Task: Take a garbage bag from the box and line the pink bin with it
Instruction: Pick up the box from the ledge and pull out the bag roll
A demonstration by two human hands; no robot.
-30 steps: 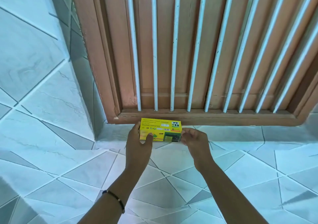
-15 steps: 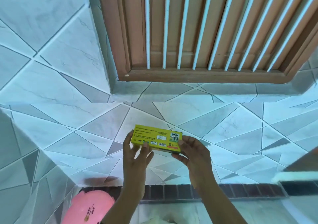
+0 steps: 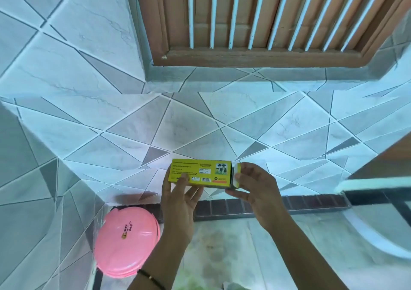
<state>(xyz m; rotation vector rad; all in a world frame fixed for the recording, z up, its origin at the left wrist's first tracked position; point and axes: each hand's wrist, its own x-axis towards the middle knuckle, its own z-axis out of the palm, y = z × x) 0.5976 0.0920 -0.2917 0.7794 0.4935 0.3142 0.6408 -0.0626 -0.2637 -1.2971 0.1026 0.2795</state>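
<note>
A yellow garbage bag box (image 3: pixel 201 172) is held level in front of me, over the tiled wall. My left hand (image 3: pixel 180 197) grips its left half from below, thumb on the printed face. My right hand (image 3: pixel 255 188) pinches the box's right end, where the end flap (image 3: pixel 236 176) stands open and something white shows inside. The pink bin (image 3: pixel 126 244) stands on the floor at lower left with its round pink lid shut, below and left of my left forearm.
A brown wooden window frame with white bars (image 3: pixel 255 22) sits above a tiled ledge (image 3: pixel 222 78). A row of dark brick tiles (image 3: pixel 278 207) runs along the wall's foot. A white curved object (image 3: pixel 373 236) lies at lower right.
Both hands brought the box down from the window ledge toward me. The view tilted downward and the pink bin came into sight. The right end flap now stands open.
</note>
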